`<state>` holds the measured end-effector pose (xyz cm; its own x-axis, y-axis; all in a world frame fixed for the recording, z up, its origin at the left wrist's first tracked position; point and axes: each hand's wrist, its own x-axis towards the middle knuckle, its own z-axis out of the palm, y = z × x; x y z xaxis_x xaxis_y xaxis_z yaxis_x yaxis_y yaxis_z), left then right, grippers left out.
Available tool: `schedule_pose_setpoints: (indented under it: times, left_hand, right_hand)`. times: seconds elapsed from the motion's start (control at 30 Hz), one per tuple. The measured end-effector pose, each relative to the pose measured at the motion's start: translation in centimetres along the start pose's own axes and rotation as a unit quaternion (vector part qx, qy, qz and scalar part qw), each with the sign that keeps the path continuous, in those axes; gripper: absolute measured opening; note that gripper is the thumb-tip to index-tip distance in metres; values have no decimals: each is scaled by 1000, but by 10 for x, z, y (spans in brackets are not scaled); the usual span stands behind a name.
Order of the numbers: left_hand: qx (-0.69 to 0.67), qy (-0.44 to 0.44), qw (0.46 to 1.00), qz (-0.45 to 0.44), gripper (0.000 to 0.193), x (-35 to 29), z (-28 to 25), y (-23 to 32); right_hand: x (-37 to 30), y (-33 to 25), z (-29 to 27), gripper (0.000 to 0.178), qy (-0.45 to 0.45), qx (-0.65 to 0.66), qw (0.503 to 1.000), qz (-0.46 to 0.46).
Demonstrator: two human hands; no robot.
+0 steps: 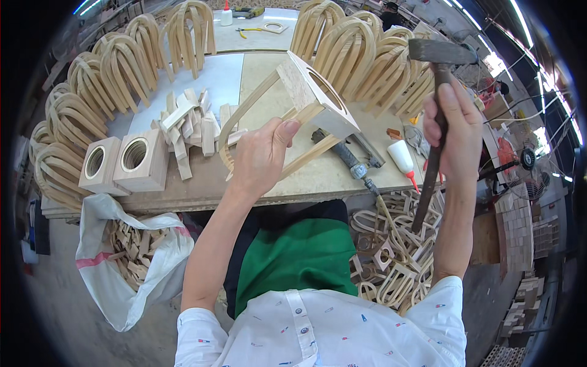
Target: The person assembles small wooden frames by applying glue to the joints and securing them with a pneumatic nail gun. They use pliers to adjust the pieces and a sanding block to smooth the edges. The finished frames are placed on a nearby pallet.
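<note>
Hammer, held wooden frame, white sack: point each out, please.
Hammer (pixel 433 162): head view, on the dark handle.
Wooden frame (pixel 298 90): head view, on the block's side face.
White sack (pixel 115 296): head view, on its lower front wall.

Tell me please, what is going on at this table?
A person's left hand grips a wooden frame with curved strips, over the table. The right hand holds a hammer with its head up, apart from the frame. Other arched frames stand along both sides. A white bottle and a hose-fed tool lie within the near part.
</note>
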<state>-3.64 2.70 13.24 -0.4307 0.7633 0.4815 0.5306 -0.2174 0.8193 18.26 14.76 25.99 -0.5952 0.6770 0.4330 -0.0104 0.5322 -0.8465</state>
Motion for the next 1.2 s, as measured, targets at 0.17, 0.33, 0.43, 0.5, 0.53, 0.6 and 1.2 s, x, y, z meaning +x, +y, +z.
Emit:
schedule_pose_setpoints:
  times: [0.17,0.33,0.43,0.5,0.53,0.6,1.2]
  left_hand:
    - [12,-11,1000,0,58,2,5,4]
    - [26,-20,999,0,58,4,-2,7]
    - [30,4,997,76,58,6,6,16]
    - [23,-12,999,27,59,2,7,10]
    - [19,-21,1000,3,59,1,6,7]
    - [9,-29,999,-8,59,2,6,9]
    - [9,-16,999,-32,58,12,13,1]
  right_hand:
    - [-8,6,32,33,-67,-113,987,89]
    - [0,0,10,34,48,18,996,70]
    - [-8,7,34,32,-6,-72,997,28]
    - [-8,19,39,32,-74,-94,992,29]
    - [-7,16,37,32,-61,-77,994,40]
    - [-5,7,30,33,-40,-46,996,62]
    - [-11,27,7,34,-44,-41,994,89]
